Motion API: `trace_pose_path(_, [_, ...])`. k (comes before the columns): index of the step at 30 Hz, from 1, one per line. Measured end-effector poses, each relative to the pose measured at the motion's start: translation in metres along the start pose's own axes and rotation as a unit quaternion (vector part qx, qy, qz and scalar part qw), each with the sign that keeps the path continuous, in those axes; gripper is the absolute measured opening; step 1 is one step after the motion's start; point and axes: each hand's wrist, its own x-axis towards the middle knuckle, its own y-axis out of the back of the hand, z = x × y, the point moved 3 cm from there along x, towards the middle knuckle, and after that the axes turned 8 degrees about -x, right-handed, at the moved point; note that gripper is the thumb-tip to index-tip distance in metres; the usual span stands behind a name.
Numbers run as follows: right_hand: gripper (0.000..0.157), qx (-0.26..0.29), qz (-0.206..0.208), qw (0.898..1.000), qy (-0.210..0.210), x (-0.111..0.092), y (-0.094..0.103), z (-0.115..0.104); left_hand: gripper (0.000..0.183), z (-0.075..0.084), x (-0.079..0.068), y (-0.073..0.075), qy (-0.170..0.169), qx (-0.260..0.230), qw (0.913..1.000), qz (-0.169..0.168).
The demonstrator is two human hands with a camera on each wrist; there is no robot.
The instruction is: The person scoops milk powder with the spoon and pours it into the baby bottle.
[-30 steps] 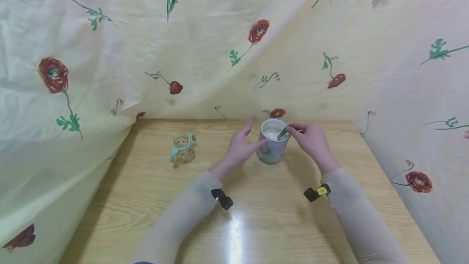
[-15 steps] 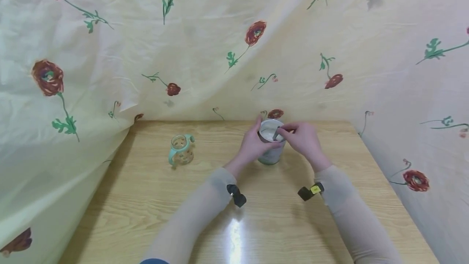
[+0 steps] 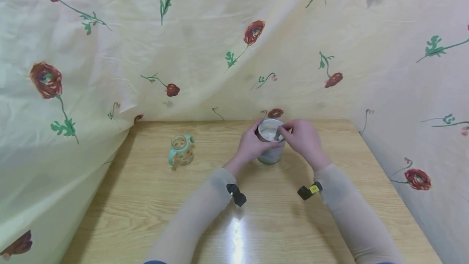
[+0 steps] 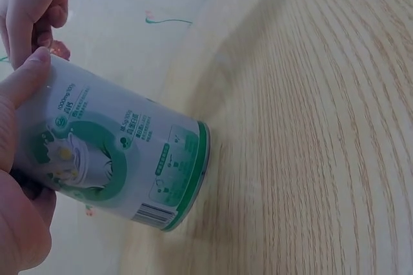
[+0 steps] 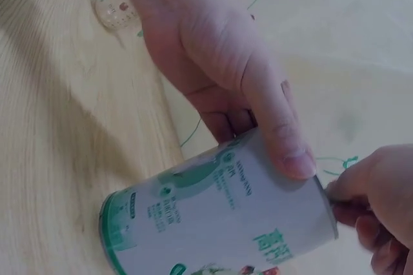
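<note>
A white and green milk powder can (image 3: 270, 156) stands upright near the table's back edge, its top open and pale contents showing inside. My left hand (image 3: 253, 144) grips it round the upper side, thumb across the front near the rim, also plain in the left wrist view on the printed can (image 4: 97, 149). At the can's right rim, my right hand (image 3: 303, 139) pinches the grey handle of a scoop (image 3: 277, 134), which slants down into the can. Its lower end is hard to make out. In the right wrist view, curled fingers (image 5: 381, 191) at the rim hide the scoop.
To the left on the wooden table (image 3: 146, 199) stands a clear, lidless baby bottle (image 3: 184, 156) with a teal two-handled holder. A flower-printed cloth (image 3: 205, 52) hangs behind the table and along both sides.
My left hand has moved right from beside the can and now grips it. The right hand has shifted slightly left, keeping its pinch on the scoop, whose handle now stands steeper.
</note>
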Motion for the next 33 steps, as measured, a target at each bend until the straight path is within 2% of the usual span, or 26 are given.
trace_pose_path(4, [0.019, -0.017, 0.042, 0.996, 0.073, -0.006, -0.002, 0.000, 0.113, 0.000, -0.001, 0.000, 0.001, 0.005, 1.0000, -0.004])
trace_pose_path(11, [0.014, -0.022, 0.080, 0.985, 0.151, -0.015, -0.004, 0.003, 0.116, -0.001, -0.001, 0.001, 0.002, 0.020, 0.9998, -0.009])
trace_pose_path(19, [0.014, -0.045, 0.170, 0.954, 0.241, -0.021, 0.000, 0.004, 0.115, -0.004, 0.001, 0.001, -0.003, 0.019, 0.9996, -0.019])
trace_pose_path(22, [0.014, -0.033, 0.185, 0.952, 0.240, -0.022, -0.001, 0.004, 0.114, -0.005, 0.001, 0.002, -0.007, 0.021, 0.9996, -0.021])
trace_pose_path(25, [0.014, -0.002, 0.186, 0.959, 0.214, -0.023, -0.004, 0.005, 0.113, -0.005, 0.001, 0.002, -0.010, 0.025, 0.9994, -0.024])
trace_pose_path(33, [0.013, 0.066, 0.156, 0.975, 0.145, -0.022, -0.009, 0.005, 0.112, -0.005, 0.002, 0.002, -0.013, 0.033, 0.9989, -0.030])
